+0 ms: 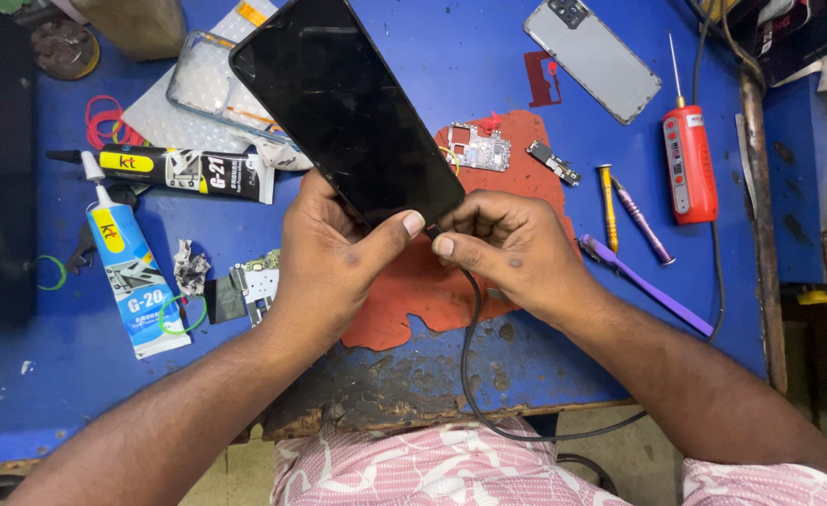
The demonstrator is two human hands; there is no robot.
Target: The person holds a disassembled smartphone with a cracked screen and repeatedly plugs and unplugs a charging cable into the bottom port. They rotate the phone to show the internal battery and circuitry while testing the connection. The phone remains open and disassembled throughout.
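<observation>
While we log it, item one: black phone (pixel 343 103), held above the table's near edge, left hand (pixel 334 258) pinching its lower end, right hand (pixel 512 248) pinching the black cable (pixel 469 347) plug there. Likely slick, fragile glass; grip by edges.

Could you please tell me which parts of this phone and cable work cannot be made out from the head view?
- Cable plug and phone port: covered by the right hand fingertips and left hand thumb.
- Black cable far end: runs off under the right forearm.
- Phone's top corner: cut off by the upper edge.
- Screen: dark, so on or off cannot be told.
- Small circuit board on the red mat: parts too small to read.
</observation>
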